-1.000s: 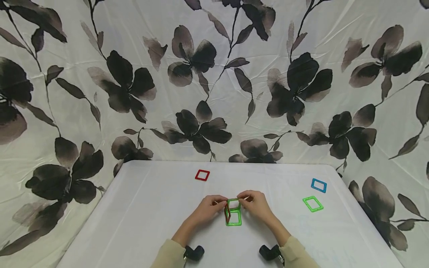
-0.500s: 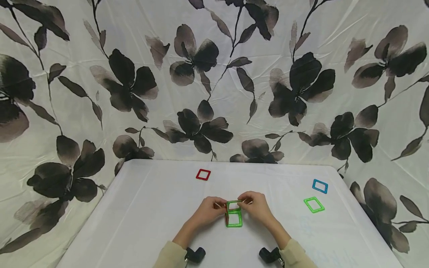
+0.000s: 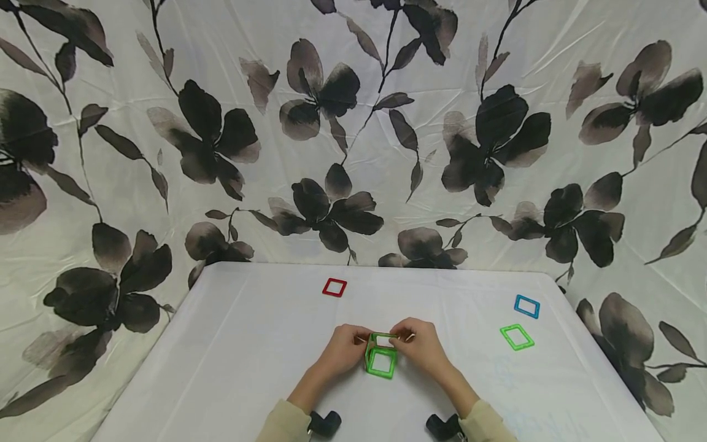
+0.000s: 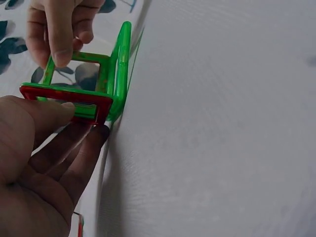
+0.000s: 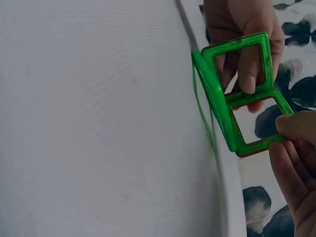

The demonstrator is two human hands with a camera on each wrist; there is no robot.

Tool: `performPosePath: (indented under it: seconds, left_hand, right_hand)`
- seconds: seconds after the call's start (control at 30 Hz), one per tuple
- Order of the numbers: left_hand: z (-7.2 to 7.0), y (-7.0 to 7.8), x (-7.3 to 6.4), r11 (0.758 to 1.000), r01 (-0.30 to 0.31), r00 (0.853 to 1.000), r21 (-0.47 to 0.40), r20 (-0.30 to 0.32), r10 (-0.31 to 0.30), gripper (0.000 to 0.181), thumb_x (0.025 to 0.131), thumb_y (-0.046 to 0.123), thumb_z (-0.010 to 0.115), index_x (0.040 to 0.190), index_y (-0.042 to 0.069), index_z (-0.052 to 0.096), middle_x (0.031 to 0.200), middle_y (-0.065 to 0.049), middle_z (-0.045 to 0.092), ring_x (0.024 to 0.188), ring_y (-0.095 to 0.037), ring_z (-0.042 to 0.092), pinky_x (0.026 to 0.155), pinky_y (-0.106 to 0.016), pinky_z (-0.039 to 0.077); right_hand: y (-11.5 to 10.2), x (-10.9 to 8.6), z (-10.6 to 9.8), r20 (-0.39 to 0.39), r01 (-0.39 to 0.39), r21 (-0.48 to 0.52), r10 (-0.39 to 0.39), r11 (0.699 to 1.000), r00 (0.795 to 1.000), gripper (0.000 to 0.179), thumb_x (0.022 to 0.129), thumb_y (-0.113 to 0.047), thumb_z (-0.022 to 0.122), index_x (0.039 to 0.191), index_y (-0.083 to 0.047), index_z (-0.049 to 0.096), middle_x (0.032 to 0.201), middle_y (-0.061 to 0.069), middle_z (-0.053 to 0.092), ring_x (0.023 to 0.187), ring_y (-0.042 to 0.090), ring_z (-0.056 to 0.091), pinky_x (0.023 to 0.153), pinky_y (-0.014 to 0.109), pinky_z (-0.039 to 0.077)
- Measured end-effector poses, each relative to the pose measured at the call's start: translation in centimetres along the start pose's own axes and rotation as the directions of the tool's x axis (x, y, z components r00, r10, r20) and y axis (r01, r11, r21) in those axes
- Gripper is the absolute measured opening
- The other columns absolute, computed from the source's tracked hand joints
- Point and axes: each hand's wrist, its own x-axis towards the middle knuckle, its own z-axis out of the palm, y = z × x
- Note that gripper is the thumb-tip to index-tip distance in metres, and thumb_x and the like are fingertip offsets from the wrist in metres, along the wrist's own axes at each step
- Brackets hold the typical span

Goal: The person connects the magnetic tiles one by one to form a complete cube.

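Three square, open-centred magnetic tiles stand joined at their edges near the table's front middle. My left hand (image 3: 343, 348) pinches the tile on the left, which looks red (image 4: 39, 92) in the left wrist view, thumb inside its opening. Opposite, my right hand (image 3: 422, 344) pinches the edge of an upright green tile (image 5: 260, 146) between thumb and fingers. A further green tile (image 3: 380, 374) joins both along their lower edges and faces up in the head view. The left tile shows mostly green from the right wrist side.
On the white table (image 3: 248, 344) a loose red tile (image 3: 334, 287) lies at the back middle. A blue tile (image 3: 527, 306) and a loose green tile (image 3: 517, 337) lie to the right. A floral cloth (image 3: 409, 184) hangs behind the table's far edge.
The left tile has swung from leaning inward to standing along the left edge of the green one. The joined tiles have turned slightly, their near end shifting left. Both hands keep their grip.
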Motion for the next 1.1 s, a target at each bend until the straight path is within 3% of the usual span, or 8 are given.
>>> performPosePath:
  seconds: [0.1, 0.27, 0.37, 0.67, 1.1]
  left_hand:
    - [0.1, -0.1, 0.0, 1.000, -0.007, 1.000, -0.007, -0.005, 0.007, 0.014, 0.089, 0.009, 0.069, 0.101, 0.006, 0.075, 0.088, 0.005, 0.070, 0.078, -0.008, 0.064, 0.070, -0.028, 0.052]
    - [0.3, -0.1, -0.1, 1.000, 0.004, 1.000, 0.001, -0.019, -0.004, 0.014, 0.089, 0.016, 0.071, 0.099, 0.006, 0.076, 0.086, 0.007, 0.070, 0.078, -0.007, 0.063, 0.069, -0.027, 0.051]
    - [0.4, -0.1, -0.1, 1.000, 0.002, 0.999, 0.009, -0.032, -0.002, 0.014, 0.089, 0.016, 0.071, 0.098, 0.006, 0.076, 0.086, 0.006, 0.070, 0.077, -0.007, 0.062, 0.069, -0.027, 0.051]
    - [0.4, 0.0, -0.3, 1.000, 0.007, 0.999, -0.005, -0.038, -0.008, 0.016, 0.088, 0.017, 0.072, 0.098, 0.006, 0.077, 0.087, 0.007, 0.071, 0.077, -0.006, 0.063, 0.068, -0.026, 0.051]
    - [0.4, -0.1, -0.3, 1.000, 0.024, 1.000, -0.013, -0.005, -0.024, 0.017, 0.088, 0.012, 0.069, 0.102, 0.006, 0.077, 0.092, 0.005, 0.072, 0.077, -0.005, 0.064, 0.066, -0.025, 0.051]
  right_hand:
    - [0.0, -0.2, 0.0, -0.003, -0.018, 0.002, 0.018, 1.000, 1.000, 0.020, 0.075, 0.002, 0.081, 0.089, -0.008, 0.072, 0.081, -0.003, 0.068, 0.066, 0.007, 0.061, 0.060, 0.025, 0.052]
    - [0.2, -0.9, -0.2, 0.048, -0.179, -0.044, 0.181, 0.983, 0.982, 0.025, 0.076, -0.009, 0.083, 0.097, -0.005, 0.071, 0.088, 0.001, 0.068, 0.068, 0.011, 0.061, 0.058, 0.025, 0.050]
    - [0.3, -1.3, -0.3, 0.095, -0.228, -0.088, 0.236, 0.970, 0.967, 0.020, 0.077, -0.014, 0.083, 0.093, -0.008, 0.072, 0.083, -0.002, 0.068, 0.067, 0.010, 0.059, 0.057, 0.025, 0.048]
    - [0.5, -1.1, 0.0, 0.189, -0.182, -0.138, 0.206, 0.974, 0.960, 0.008, 0.080, -0.013, 0.079, 0.078, -0.010, 0.073, 0.067, -0.010, 0.062, 0.058, 0.005, 0.053, 0.052, 0.024, 0.044]
    - [1.6, 0.6, 0.1, 0.268, -0.131, -0.251, 0.199, 0.959, 0.943, 0.016, 0.081, -0.014, 0.076, 0.069, -0.018, 0.066, 0.059, -0.013, 0.056, 0.053, 0.004, 0.048, 0.050, 0.023, 0.040]
